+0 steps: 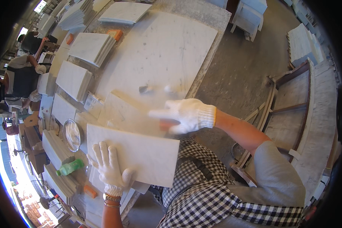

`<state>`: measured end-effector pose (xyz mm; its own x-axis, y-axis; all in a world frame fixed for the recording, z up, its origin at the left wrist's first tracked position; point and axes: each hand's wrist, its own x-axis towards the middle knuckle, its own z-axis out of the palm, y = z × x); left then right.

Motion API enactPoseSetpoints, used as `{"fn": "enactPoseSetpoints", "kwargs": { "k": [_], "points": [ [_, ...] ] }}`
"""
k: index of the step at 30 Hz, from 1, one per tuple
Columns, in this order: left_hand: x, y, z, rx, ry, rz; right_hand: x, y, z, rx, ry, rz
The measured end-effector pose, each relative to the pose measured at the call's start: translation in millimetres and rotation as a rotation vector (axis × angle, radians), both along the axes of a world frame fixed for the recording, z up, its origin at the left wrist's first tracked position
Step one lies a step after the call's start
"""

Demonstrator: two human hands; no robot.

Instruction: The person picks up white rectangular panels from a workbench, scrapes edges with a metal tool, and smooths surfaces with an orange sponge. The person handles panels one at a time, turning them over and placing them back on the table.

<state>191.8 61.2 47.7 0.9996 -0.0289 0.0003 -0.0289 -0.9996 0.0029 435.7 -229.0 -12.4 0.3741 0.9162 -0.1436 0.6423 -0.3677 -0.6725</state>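
Observation:
My left hand (110, 169), in a white knit glove, grips the near left corner of a white stone tile (140, 152), with the fingers spread on top. The tile lies flat and juts over the bench's near edge above my checked apron. My right hand (184, 114), also gloved and blurred by motion, hovers just beyond the tile's far right corner. It holds a small orange block (167, 124) under the palm. A beige tile (121, 110) lies under and beyond the white one.
A large pale slab (163, 49) tops the workbench. Stacks of white tiles (91, 47) line its left side, with a round metal dish (72, 135), a green bottle (70, 167) and orange blocks (116, 34). Other people (21, 78) work at far left. A wooden rack (288, 106) stands right.

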Motion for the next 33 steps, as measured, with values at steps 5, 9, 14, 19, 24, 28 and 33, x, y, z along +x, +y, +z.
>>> {"fn": "enactPoseSetpoints", "kwargs": {
  "k": [5,9,14,19,24,28,33],
  "points": [
    [-1,-2,3,-0.016,0.033,0.028,-16,-45,39,0.033,-0.047,0.325],
    [0,-4,4,-0.012,0.017,0.023,-19,-86,58,-0.275,0.073,0.314],
    [-2,-4,4,0.02,0.068,0.056,-24,-97,58,0.361,0.04,-0.087],
    [-1,-5,1,-0.002,0.033,0.055,-19,-4,39,0.306,0.358,-0.109],
    [2,-7,6,0.009,0.055,0.076,-10,-10,43,0.243,0.636,-0.161],
    [3,-12,11,-0.079,0.071,0.107,-24,-16,27,0.32,0.882,-0.217],
    [5,-13,13,-0.074,0.032,0.096,-23,47,-24,0.254,0.341,-0.226]
  ]
}}
